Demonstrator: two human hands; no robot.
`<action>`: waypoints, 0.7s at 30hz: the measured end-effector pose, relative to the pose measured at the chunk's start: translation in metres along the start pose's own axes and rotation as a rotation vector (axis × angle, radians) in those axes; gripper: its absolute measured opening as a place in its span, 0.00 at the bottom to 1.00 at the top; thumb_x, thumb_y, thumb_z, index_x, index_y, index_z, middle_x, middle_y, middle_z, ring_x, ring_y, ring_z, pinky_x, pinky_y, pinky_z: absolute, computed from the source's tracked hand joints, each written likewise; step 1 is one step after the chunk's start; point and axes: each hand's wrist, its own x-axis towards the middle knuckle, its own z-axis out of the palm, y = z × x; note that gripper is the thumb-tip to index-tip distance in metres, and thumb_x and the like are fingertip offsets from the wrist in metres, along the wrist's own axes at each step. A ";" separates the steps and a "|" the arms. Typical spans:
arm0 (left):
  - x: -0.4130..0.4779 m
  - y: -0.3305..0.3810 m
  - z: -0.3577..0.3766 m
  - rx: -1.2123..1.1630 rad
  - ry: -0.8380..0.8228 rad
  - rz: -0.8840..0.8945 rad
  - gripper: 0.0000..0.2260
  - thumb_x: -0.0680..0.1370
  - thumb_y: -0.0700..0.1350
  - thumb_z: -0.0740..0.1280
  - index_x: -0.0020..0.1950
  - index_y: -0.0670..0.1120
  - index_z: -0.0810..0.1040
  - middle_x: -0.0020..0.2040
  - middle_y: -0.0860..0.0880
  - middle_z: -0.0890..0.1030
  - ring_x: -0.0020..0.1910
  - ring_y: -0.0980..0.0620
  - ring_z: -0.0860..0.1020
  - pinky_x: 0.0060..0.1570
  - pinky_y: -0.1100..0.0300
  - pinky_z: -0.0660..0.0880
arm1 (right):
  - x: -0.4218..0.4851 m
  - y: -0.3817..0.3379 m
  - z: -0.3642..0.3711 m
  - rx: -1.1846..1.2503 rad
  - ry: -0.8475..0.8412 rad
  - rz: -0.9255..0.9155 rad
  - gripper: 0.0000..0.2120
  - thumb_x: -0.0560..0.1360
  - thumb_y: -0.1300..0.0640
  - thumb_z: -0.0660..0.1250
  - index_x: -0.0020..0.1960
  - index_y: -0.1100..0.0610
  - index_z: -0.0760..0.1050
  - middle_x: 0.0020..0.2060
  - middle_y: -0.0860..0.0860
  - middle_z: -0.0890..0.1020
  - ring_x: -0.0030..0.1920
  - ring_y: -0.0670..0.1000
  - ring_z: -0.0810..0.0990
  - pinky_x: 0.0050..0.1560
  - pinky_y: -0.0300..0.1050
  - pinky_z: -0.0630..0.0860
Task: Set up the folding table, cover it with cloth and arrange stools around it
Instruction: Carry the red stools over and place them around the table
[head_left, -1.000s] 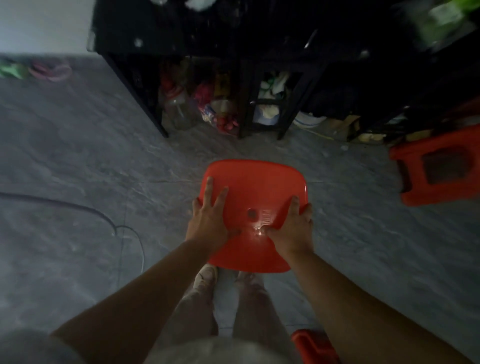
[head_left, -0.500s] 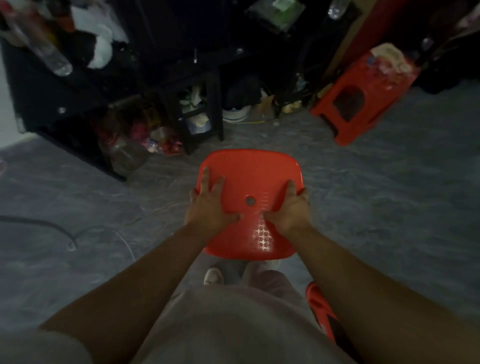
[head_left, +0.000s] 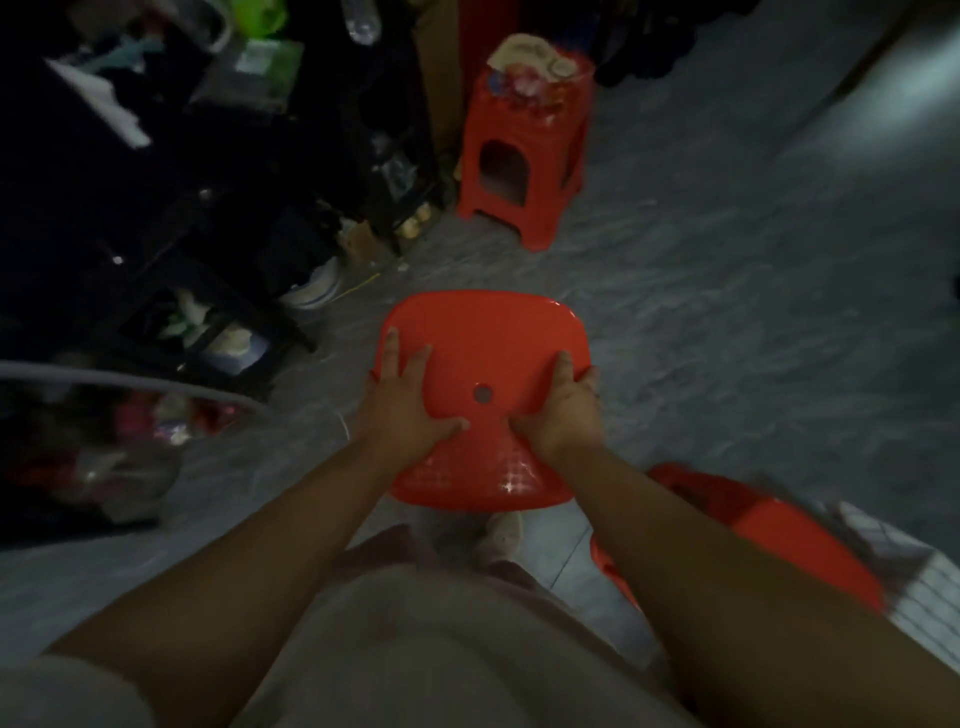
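Observation:
I carry a red plastic stool (head_left: 483, 343) in front of me, above the grey floor, its square seat with a round centre hole facing up. My left hand (head_left: 410, 400) grips the seat's left edge, two fingers and the thumb spread on top. My right hand (head_left: 566, 410) grips the right edge, thumb lying on the seat and fingers curled over the rim. The stool's legs are hidden under the seat. Another red stool (head_left: 779, 540) stands at the lower right, beside the edge of a white checked cloth (head_left: 930, 577).
A third red stool (head_left: 524, 156) stands at the back with small items piled on top. Dark shelving (head_left: 156, 208) crammed with clutter fills the left side, and a bag of things (head_left: 114, 457) lies on the floor. Open grey floor (head_left: 753, 338) stretches to the right.
The view has swung right while I carry the stool. The back stool has shifted toward the upper middle, and a stool with checked cloth has come into view at the lower right.

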 end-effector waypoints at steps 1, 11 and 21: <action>0.011 0.015 0.002 0.007 -0.009 0.033 0.53 0.64 0.65 0.79 0.82 0.57 0.55 0.82 0.55 0.34 0.80 0.36 0.54 0.75 0.41 0.62 | 0.007 0.009 -0.009 0.022 0.019 0.025 0.56 0.67 0.45 0.78 0.82 0.51 0.45 0.79 0.66 0.47 0.73 0.68 0.65 0.71 0.58 0.69; 0.147 0.163 0.031 0.070 -0.105 0.344 0.53 0.60 0.66 0.79 0.80 0.58 0.58 0.81 0.58 0.35 0.79 0.36 0.58 0.74 0.41 0.64 | 0.087 0.081 -0.108 0.200 0.192 0.282 0.55 0.69 0.45 0.79 0.82 0.50 0.45 0.79 0.65 0.47 0.74 0.68 0.64 0.72 0.60 0.68; 0.256 0.321 0.063 0.197 -0.290 0.606 0.53 0.63 0.64 0.80 0.81 0.56 0.56 0.82 0.55 0.35 0.80 0.34 0.54 0.77 0.41 0.58 | 0.160 0.134 -0.204 0.313 0.343 0.577 0.54 0.69 0.45 0.79 0.81 0.49 0.46 0.79 0.63 0.48 0.74 0.67 0.63 0.70 0.61 0.70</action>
